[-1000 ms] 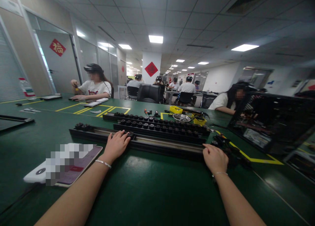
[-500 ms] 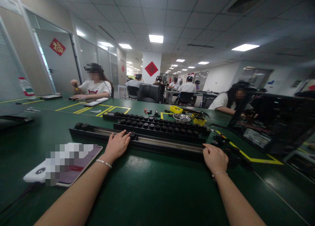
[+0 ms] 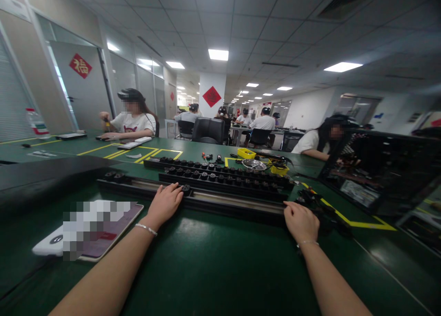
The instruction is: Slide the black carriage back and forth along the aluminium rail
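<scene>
A long black rail [image 3: 234,205] lies across the green table [image 3: 213,261] in front of me. My left hand [image 3: 164,203] rests on the rail left of its middle, fingers laid flat, fingertips touching a small black knob [image 3: 185,188] seated on the rail. My right hand [image 3: 301,220] sits at the rail's right end with its fingers curled over it. Two more black knobs [image 3: 115,175] sit at the rail's far left end.
Behind it lie two more rails [image 3: 220,176] with rows of black knobs. A tablet and white power bank [image 3: 93,228] lie at left, under a blurred dark panel [image 3: 37,180]. An open computer case [image 3: 379,173] stands right. Yellow bins [image 3: 246,153], a metal bowl [image 3: 254,164] and seated co-workers lie beyond.
A dark flat panel at the far left has swept rightwards into view, blurred. My left fingertips and the knob have crept slightly right along the rail. My right hand stays put.
</scene>
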The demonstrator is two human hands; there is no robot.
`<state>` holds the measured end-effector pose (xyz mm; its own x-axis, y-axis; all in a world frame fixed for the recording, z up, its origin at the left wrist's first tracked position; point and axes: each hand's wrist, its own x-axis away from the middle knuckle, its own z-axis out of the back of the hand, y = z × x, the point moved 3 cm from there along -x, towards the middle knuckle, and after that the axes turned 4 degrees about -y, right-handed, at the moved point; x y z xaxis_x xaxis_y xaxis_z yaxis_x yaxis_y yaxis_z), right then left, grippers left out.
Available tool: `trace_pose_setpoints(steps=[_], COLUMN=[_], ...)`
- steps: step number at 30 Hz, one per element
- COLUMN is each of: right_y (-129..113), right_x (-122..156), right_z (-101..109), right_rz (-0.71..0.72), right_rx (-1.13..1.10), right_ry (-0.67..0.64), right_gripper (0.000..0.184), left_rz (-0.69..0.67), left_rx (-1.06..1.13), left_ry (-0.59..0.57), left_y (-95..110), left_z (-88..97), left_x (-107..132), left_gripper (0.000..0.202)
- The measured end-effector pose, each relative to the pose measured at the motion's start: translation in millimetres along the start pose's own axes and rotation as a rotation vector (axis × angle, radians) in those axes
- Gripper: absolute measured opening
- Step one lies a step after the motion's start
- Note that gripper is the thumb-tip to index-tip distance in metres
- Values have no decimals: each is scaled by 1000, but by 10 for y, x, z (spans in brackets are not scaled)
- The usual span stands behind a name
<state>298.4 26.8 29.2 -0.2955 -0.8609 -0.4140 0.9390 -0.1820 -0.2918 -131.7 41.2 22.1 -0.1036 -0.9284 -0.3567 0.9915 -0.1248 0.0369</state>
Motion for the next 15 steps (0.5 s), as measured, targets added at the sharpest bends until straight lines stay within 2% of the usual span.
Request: trace_pose_setpoints(steps=[15], right_y=[12], right_x=[-8], right_z=[-17], right_rz=[-13], right_rx=[2], right_ry=[11], right_gripper=[41], left_rz=[-18], left_rx=[11], left_ry=[18], left_y=[5], left_z=[-13], left_x=[0], left_gripper=[46])
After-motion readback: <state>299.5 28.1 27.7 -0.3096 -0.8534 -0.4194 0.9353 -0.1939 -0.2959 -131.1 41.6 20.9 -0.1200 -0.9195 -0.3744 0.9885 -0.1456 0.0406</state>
